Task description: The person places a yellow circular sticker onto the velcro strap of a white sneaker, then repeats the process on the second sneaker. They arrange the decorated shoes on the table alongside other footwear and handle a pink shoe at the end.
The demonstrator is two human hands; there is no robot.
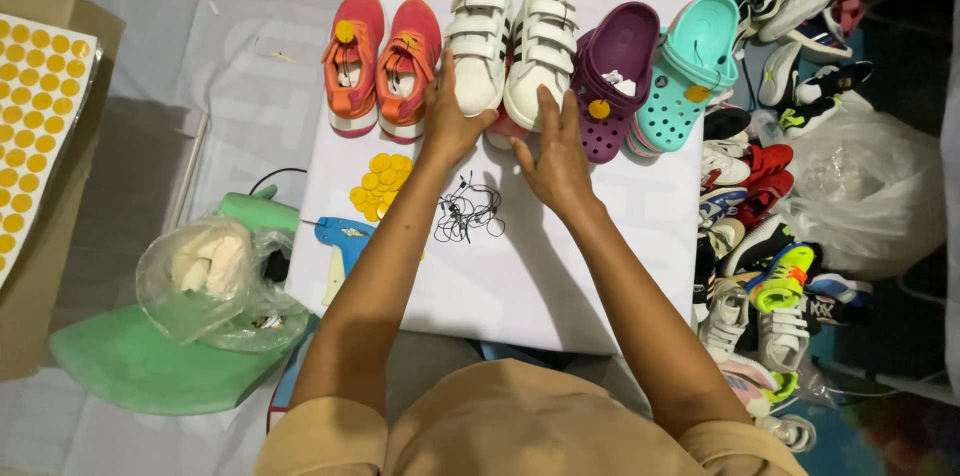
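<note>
- Head view: both hands rest at the near ends of a pair of white strap shoes (510,46) on a white worktop (540,276).
- The left hand (452,116) lies against the heel of the left-lying white shoe, fingers spread and flat on it; its grip is loose, pressing rather than closed around anything.
- The right hand (553,154) rests just below the heel of the other white shoe, fingertips touching it, palm down on the worktop; its grip is likewise released.
- The white shoes stand side by side, toes pointing away from the person, in the middle of a row.
- To their left sits a pair of orange sneakers (382,64), one bearing a round yellow tag.
- To their right lie a purple clog (615,76) with a yellow tag and a teal clog (690,68), just beside each other.
- Near the left forearm lie a heap of yellow round tags (381,184) and a tangle of black strings (467,211).
- A blue tagging gun (340,241) lies at the worktop's left edge.
- A pile of assorted shoes (770,186) covers the floor to the right.
- A sheet of yellow dot stickers (30,106) lies far left, and a clear plastic bag (220,281) rests on a green board (140,361).
</note>
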